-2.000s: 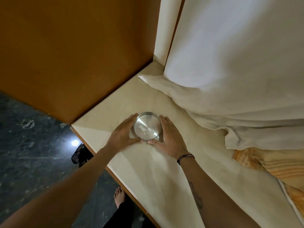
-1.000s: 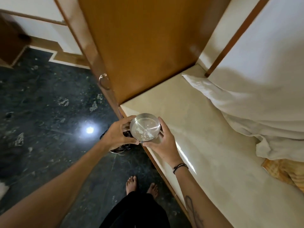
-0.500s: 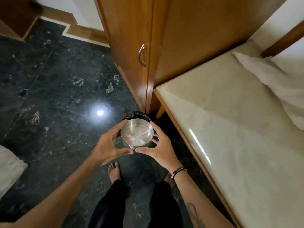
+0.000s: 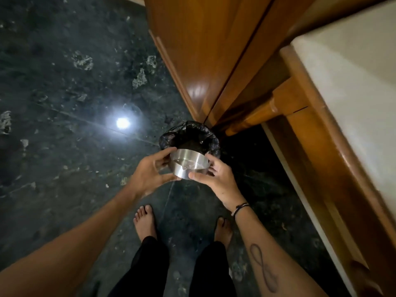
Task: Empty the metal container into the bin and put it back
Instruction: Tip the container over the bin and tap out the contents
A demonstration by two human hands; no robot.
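A round shiny metal container (image 4: pixel 188 166) is held between both hands, tipped away from me so its mouth faces forward and down. My left hand (image 4: pixel 153 171) grips its left side and my right hand (image 4: pixel 216 179) grips its right side. Just beyond and below it stands a small bin lined with a black bag (image 4: pixel 190 138) on the dark floor, its mouth open. The container's near edge overlaps the bin's front rim in this view. What is inside the container is hidden.
A wooden cupboard (image 4: pixel 205 50) rises behind the bin. A wood-edged counter with a pale top (image 4: pixel 353 78) runs along the right. My bare feet (image 4: pixel 145 221) stand on the dark marble floor (image 4: pixel 64 103), which shows a bright light reflection.
Both hands lifted the container off the pale counter, carried it left and down over the floor, and tipped it forward over the bin. The view swung from the counter down to the floor.
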